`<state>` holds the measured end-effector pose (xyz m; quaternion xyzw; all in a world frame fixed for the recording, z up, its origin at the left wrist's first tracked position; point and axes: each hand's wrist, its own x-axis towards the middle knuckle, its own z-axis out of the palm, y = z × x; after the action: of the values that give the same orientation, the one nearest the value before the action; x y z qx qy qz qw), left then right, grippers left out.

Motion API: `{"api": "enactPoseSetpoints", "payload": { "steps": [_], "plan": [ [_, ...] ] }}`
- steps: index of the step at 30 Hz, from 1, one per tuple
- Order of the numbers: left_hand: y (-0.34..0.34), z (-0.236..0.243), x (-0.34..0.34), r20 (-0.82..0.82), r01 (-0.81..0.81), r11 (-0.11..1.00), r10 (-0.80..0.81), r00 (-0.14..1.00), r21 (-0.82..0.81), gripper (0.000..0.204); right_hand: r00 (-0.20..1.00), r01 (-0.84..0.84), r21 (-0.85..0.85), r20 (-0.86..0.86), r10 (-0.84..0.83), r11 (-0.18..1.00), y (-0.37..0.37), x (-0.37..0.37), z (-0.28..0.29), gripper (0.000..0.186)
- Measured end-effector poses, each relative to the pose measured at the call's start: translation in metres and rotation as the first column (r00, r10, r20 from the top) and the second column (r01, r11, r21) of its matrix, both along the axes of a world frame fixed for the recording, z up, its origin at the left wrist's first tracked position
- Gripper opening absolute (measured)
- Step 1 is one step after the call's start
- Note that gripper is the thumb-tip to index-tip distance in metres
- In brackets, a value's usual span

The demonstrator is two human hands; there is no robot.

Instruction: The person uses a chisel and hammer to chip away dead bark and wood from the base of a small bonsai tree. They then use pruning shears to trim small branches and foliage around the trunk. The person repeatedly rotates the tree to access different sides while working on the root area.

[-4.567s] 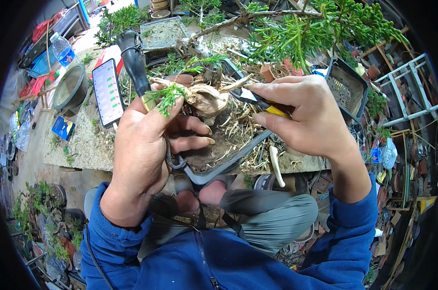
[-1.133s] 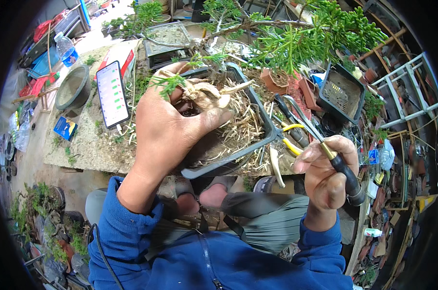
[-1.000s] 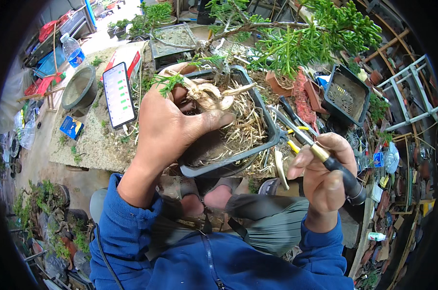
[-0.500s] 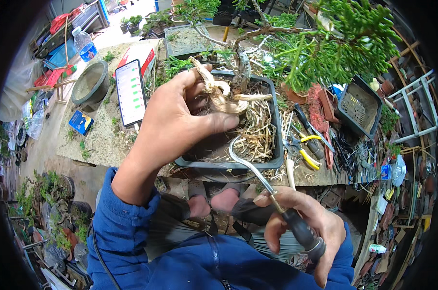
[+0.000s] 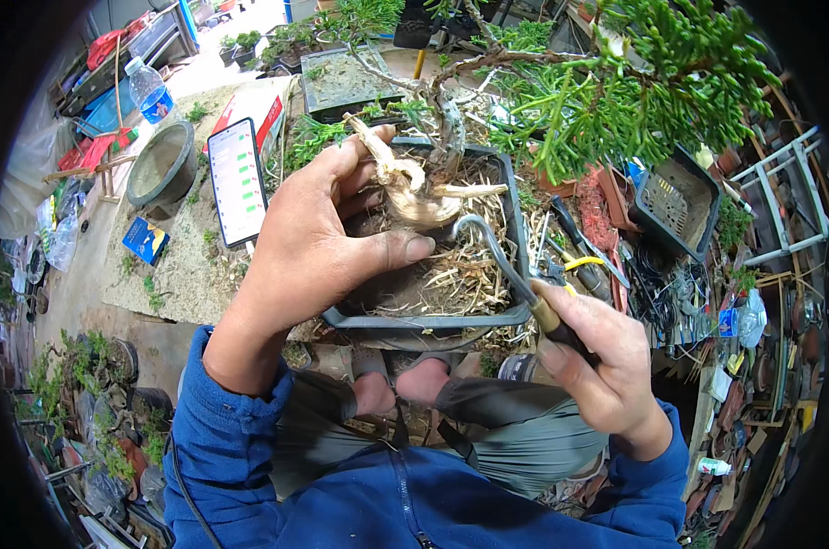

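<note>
A small juniper with green foliage (image 5: 652,110) stands in a black rectangular plastic pot (image 5: 433,322). Its stripped, pale deadwood (image 5: 424,209) twists over the near side of the trunk. My left hand (image 5: 314,224) is closed round this wood, thumb in front and the other fingers partly hidden behind. In my right hand (image 5: 607,357) is a hooked carving tool (image 5: 499,252) with a bent steel shaft, brass-coloured collar and dark handle. The hook's tip is right by the lower right of the deadwood; whether it touches, I cannot tell. Pale wood shavings (image 5: 469,284) cover the soil.
Left of the pot stands a phone (image 5: 238,183) with a lit screen, near a round grey pot (image 5: 163,169), a small blue packet (image 5: 145,239) and a plastic bottle (image 5: 149,90). On the right lie yellow-handled pliers (image 5: 582,263) and a black plastic basket (image 5: 675,206).
My right hand has moved up and its loose hold on the handle has become a firm one. The hook has risen from above the pot's near side to the deadwood. My left hand keeps its hold.
</note>
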<state>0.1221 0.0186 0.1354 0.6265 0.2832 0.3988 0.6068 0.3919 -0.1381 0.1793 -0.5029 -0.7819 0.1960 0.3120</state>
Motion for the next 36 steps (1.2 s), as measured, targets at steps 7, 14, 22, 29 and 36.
{"api": "enactPoseSetpoints", "payload": {
  "steps": [7,14,22,29,36],
  "plan": [
    [-0.004,0.005,0.006,0.073,-0.025,0.996,0.032,0.997,-0.089,0.088,0.991,0.039,0.121,0.126,-0.055,0.992,0.02,-0.009,-0.007,0.057],
    [-0.019,0.01,0.019,-0.137,-0.204,0.979,0.202,0.97,-0.001,0.057,0.99,0.029,0.274,0.123,-0.065,0.961,0.016,-0.031,-0.02,0.057],
    [-0.018,0.014,0.021,0.001,-0.184,0.981,0.184,0.983,-0.064,0.036,0.989,0.017,0.248,0.136,-0.052,0.969,0.016,-0.034,-0.024,0.045],
    [-0.016,0.007,0.019,0.059,-0.162,0.982,0.168,0.984,-0.094,0.039,0.988,-0.001,0.24,0.152,-0.037,0.971,0.02,-0.031,-0.022,0.046],
    [-0.021,0.005,0.012,0.062,-0.135,0.986,0.141,0.988,-0.093,0.056,0.991,-0.002,0.439,0.118,-0.056,0.898,-0.017,-0.003,-0.042,0.043]
  ]
}}
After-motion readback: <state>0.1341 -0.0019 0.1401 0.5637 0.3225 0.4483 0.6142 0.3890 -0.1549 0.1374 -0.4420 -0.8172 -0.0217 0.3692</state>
